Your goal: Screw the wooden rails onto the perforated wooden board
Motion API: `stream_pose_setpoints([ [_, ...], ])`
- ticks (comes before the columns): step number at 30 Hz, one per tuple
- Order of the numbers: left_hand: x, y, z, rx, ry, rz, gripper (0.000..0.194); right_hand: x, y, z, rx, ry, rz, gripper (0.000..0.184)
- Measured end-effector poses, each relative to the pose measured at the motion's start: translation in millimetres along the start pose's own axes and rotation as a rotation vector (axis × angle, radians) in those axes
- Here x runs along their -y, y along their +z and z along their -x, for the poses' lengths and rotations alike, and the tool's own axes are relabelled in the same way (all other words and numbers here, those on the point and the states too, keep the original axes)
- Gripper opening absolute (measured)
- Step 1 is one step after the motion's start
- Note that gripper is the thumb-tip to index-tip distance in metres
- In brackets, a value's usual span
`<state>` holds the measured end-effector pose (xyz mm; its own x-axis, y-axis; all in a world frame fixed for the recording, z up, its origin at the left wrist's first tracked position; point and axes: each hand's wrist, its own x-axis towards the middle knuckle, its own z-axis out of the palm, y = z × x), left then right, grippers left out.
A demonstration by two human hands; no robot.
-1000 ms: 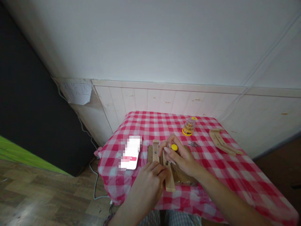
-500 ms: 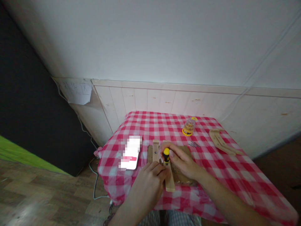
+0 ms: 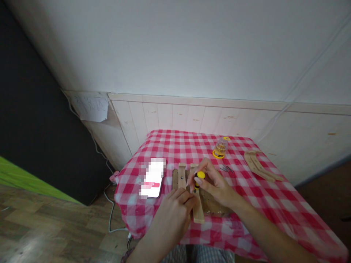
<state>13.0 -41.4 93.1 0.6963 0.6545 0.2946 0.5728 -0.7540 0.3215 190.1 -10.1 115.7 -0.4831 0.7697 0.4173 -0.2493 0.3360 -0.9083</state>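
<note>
My right hand [image 3: 215,184] grips a yellow and black screwdriver [image 3: 201,175] between thumb and fingers. The tool stands over a dark screw head [image 3: 195,190] in the right-hand wooden bar [image 3: 199,213]. My left hand [image 3: 178,204] is closed around the lower part of the wooden pieces and presses them down; its fingertips are partly hidden. Beside it lies a second wooden bar [image 3: 181,171] with a dark screw in its face. Both bars rest on a brown board [image 3: 214,206].
A phone [image 3: 153,179] lies on the checked tablecloth [image 3: 175,142] at left. Behind and right are a clear bit case with yellow ends [image 3: 220,148], several loose screws [image 3: 227,168] and curved wooden pieces [image 3: 259,166]. A panelled wall [image 3: 189,115] borders the table's far side.
My right hand has turned about the screwdriver and shifted its fingers on the handle, whose top leans differently from before. My left hand and the wooden bars have stayed in place.
</note>
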Motion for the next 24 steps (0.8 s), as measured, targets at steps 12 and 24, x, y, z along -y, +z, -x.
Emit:
stream_pose_setpoints([
  [12,-0.3,-0.9,-0.8,0.046,-0.040,0.018,0.029,-15.1,-3.4,4.6,-0.043,0.144,0.048,0.044],
  [24,-4.4,-6.1,-2.8,0.064,-0.063,0.012,0.025,-4.9,-1.6,0.2,-0.092,-0.058,0.030,0.013],
])
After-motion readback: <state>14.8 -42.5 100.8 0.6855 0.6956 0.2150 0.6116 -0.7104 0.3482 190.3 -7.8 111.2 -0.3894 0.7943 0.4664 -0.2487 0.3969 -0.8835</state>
